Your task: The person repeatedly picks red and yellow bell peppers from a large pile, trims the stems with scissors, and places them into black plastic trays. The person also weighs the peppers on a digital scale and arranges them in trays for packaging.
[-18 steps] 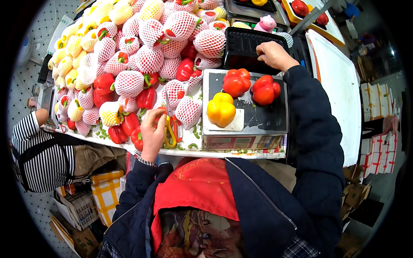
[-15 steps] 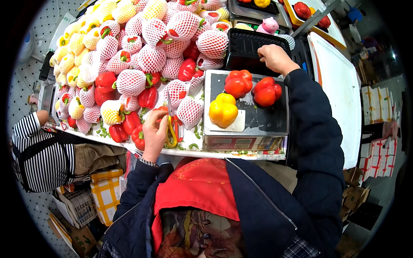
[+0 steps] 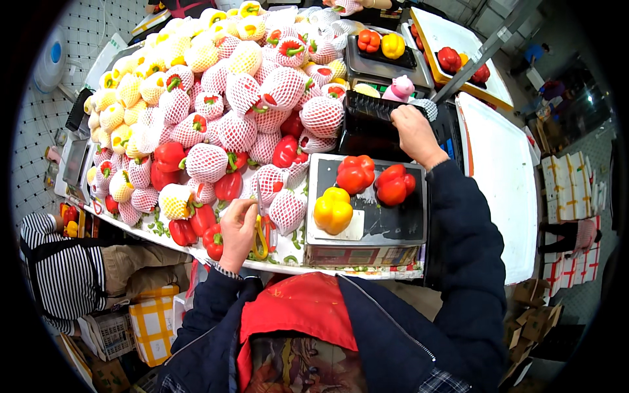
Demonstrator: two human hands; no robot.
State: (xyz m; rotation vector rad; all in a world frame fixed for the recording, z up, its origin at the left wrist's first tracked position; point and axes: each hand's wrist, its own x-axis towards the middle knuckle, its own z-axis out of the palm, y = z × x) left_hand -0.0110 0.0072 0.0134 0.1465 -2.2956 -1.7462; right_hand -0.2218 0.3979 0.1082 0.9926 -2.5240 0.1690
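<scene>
My right hand (image 3: 417,135) has its fingers curled over the right end of a black plastic tray (image 3: 368,109), behind the scale; its fingertips are partly hidden. My left hand (image 3: 238,230) is closed at the table's front edge, thumb against fingers, with nothing visible in it. Just right of it lie yellow-handled scissors (image 3: 261,243), blades pointing away. On the dark scale (image 3: 386,226) sit a yellow bell pepper (image 3: 333,211) and two red bell peppers, one in the middle (image 3: 356,174) and one at the right (image 3: 396,185).
Foam-netted peppers (image 3: 239,131) are heaped left and ahead. A pink pig figure (image 3: 399,88) stands beyond the tray, near a second scale with packed peppers (image 3: 382,44). A white foam lid (image 3: 501,196) lies at right. A person in stripes (image 3: 65,275) is at left.
The view has tipped, so the table appears lower. My right hand has shifted slightly at the black tray, whose ribbed side now shows more. My left hand stays beside the scissors.
</scene>
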